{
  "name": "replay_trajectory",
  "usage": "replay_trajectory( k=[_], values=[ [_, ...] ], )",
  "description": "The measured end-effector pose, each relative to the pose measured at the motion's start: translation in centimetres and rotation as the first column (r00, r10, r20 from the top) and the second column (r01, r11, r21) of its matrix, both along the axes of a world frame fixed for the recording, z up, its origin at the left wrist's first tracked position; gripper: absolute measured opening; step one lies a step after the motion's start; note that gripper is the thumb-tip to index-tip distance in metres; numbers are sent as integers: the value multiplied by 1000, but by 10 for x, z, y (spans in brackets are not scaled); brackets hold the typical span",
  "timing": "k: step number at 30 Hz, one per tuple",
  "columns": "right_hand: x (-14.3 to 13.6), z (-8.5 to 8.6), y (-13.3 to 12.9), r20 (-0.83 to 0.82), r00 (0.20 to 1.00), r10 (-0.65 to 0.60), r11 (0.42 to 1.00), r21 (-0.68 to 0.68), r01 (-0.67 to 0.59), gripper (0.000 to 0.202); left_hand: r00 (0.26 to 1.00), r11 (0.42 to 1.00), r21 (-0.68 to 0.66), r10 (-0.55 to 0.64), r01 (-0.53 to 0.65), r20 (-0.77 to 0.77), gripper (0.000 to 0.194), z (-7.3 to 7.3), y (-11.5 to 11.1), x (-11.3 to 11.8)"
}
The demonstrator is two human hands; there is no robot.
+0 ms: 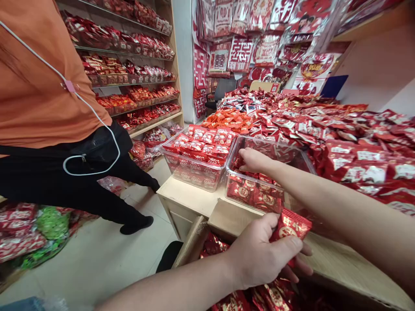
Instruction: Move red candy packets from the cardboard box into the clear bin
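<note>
My left hand (259, 252) holds a red candy packet (292, 226) with gold print between thumb and fingers, above an open cardboard box (189, 246). More red packets (272, 296) lie in that box, partly covered by my left arm. My right hand (254, 160) reaches into a clear plastic bin (231, 166), its fingers closed and pointing down among the packets (251, 190) there. What those fingers grip is hidden. The packets stand in rows along the bin's near side.
Left of my bin stands another clear bin (194, 172) filled with red packets. A heap of packaged sweets (292, 116) covers the counter behind. On the left, a person in an orange top (42, 77) stands before stocked shelves (126, 54). Bagged goods (52, 224) lie on the floor.
</note>
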State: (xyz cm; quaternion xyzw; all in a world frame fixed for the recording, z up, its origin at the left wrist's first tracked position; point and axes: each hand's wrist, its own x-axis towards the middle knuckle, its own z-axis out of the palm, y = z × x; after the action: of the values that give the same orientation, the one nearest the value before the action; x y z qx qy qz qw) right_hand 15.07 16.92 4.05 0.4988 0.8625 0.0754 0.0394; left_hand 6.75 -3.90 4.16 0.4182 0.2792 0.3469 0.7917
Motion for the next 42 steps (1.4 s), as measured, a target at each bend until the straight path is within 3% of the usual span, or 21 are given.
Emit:
replay_trajectory(
  k=[10, 16, 24, 33, 39, 42],
  values=[
    [6, 8, -2, -73, 995, -74, 994, -90, 67, 38, 1000, 998, 58, -19, 19, -14, 22, -2, -1, -1],
    [16, 6, 3, -44, 987, -153, 986, -76, 149, 63, 1000, 997, 76, -15, 16, -20, 20, -4, -1, 0],
    [20, 13, -1, 72, 970, -232, 965, -109, 239, 30, 999, 997, 66, -30, 31, -23, 23, -5, 1, 0],
    [18, 13, -3, 1, 967, -253, 949, -194, 248, 52, 999, 997, 75, -26, 28, -31, 20, -4, 1, 0],
    [18, 1, -1, -88, 970, -228, 972, -70, 223, 74, 999, 998, 63, -22, 24, -36, 19, -4, 0, 0],
    [16, -4, -3, -76, 982, -171, 985, -26, 169, 74, 999, 998, 61, -21, 23, -39, 19, -2, 0, -1]
  ],
)
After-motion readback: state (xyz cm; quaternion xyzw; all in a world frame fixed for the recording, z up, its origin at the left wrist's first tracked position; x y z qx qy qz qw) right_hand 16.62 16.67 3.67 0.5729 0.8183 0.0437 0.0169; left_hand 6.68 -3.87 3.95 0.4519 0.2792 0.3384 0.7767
